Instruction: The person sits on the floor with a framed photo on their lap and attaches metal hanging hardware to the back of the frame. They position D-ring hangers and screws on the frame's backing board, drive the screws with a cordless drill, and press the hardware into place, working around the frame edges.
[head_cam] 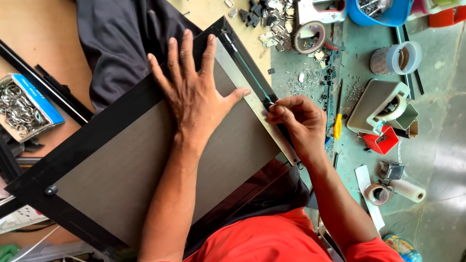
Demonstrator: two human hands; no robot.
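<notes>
A black picture frame [87, 133] lies face down across my lap, its grey-brown backing board [136, 170] upward. My left hand [194, 92] presses flat on the board, fingers spread toward the frame's far edge. My right hand [296, 121] is closed on a small tool, mostly hidden in the fingers, at the frame's right edge. A metal ruler strip [252, 92] runs along that edge under a thin teal line [252, 77].
On the floor to the right lie tape rolls [309, 36], a tape dispenser [381, 104], a yellow-handled cutter [337, 123], scattered metal clips [303, 82] and a blue tub [376, 12]. A box of metal hangers [24, 109] sits left, beside black frame strips [43, 82].
</notes>
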